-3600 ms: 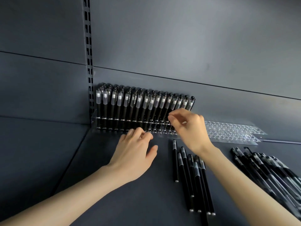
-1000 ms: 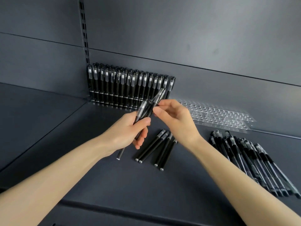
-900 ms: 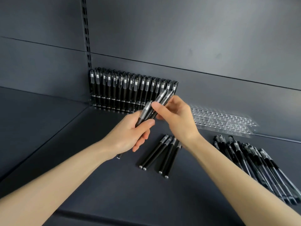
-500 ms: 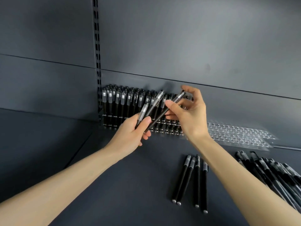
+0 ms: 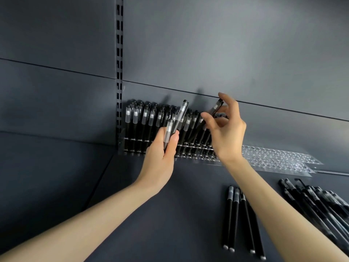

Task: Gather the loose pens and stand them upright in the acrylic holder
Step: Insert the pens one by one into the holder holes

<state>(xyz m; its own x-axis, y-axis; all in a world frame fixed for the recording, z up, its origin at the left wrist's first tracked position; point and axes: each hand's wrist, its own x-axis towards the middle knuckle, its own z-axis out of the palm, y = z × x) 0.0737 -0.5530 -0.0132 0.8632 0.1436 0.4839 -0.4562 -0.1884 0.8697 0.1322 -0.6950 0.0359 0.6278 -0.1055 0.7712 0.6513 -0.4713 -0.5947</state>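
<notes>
A clear acrylic holder [image 5: 273,157] runs along the back wall of the dark shelf. Its left part is filled with several upright black pens [image 5: 145,125]; its right part shows empty holes. My left hand [image 5: 160,157] grips two black pens [image 5: 176,120] with clear caps, tilted up in front of the filled rows. My right hand [image 5: 224,133] pinches one black pen [image 5: 213,112], slanted, above the right end of the standing pens. Its lower end is hidden among them.
Several loose pens [image 5: 238,216] lie side by side on the shelf [image 5: 179,214] under my right forearm. A larger heap of pens [image 5: 321,205] lies at the right edge. A slotted upright [image 5: 119,72] stands at the holder's left end.
My right hand has drawn one pen out of the bunch in my left hand and carried it up and right toward the holder. The view has tilted up and closer to the wall.
</notes>
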